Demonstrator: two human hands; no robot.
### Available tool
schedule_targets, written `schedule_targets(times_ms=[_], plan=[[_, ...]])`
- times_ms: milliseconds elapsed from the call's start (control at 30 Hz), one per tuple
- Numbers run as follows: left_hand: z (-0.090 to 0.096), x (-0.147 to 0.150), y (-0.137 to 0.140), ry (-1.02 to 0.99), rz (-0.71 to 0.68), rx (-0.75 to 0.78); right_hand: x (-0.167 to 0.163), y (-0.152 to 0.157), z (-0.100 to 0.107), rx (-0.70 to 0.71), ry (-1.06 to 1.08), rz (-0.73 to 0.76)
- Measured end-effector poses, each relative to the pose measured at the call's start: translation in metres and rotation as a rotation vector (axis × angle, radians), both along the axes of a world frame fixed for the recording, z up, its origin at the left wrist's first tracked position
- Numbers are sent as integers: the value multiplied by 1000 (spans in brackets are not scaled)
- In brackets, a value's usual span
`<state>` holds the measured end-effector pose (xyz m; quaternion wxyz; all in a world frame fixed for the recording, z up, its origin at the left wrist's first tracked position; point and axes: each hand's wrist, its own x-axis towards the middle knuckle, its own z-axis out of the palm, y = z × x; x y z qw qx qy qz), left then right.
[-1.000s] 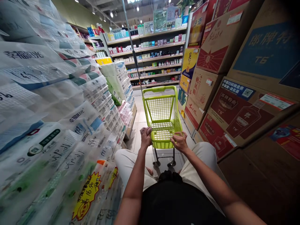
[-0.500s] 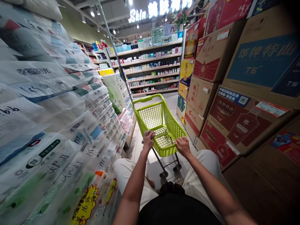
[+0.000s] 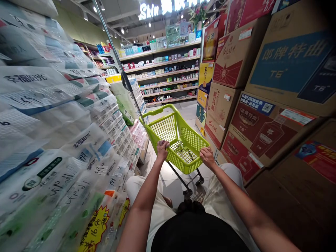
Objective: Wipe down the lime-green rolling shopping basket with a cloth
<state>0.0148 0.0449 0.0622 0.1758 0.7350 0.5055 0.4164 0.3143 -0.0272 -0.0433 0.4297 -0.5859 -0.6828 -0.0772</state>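
In front of my knees stands a lime-green shopping cart [image 3: 188,146] with lattice walls, tilted slightly in view, on a dark wheeled frame. My left hand [image 3: 162,149] is closed on the basket's near-left rim. Over the near-right corner, the fingers of my right hand [image 3: 207,156] are curled round the rim. Only lattice and small dark parts of the basket floor show inside. A long metal pole [image 3: 115,56] rises from the cart's far-left side, with a black clamp [image 3: 126,82] partway along it.
Plastic-wrapped tissue packs [image 3: 91,140] are piled high on my left. Stacked liquor cartons [image 3: 265,126] line the right side. Ahead, a shelf unit [image 3: 168,73] carries rows of small boxes and bottles. Pale floor tiles [image 3: 183,109] run between the stacks.
The cart has turned a little, its near end swinging right and its far end left. Both hands moved with it, keeping hold of the rim, and farther apart now.
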Motion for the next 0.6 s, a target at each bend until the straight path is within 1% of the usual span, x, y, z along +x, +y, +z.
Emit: schedule_targets(times_ms=[67,167,200,233,267,333,400,467,533,600], plan=[[-3,4,-2,6,-38,-11,3,2,-1,18,15,-6],[-16,6,-13,27,-223,39,4,3,-1,44,31,-43],[-19,5,-15,29,-254,47,3,3,0,40,25,-50],[-21,3,-16,20,-241,41,2,2,1,28,11,-47],[-22,2,-15,-3,-190,23,0,1,2,12,-6,-35],[-24,4,-13,-87,-20,-25,-6,-2,3,-16,-25,-2],[-35,17,-16,-184,124,-36,-13,-5,3,-19,-2,11],[-58,38,-32,-268,194,-7,-17,-6,2,-6,39,-1],[-90,60,-56,-322,238,11,-18,-7,2,-1,63,-10],[-121,76,-82,-336,273,-36,-16,-8,3,-16,59,-8]])
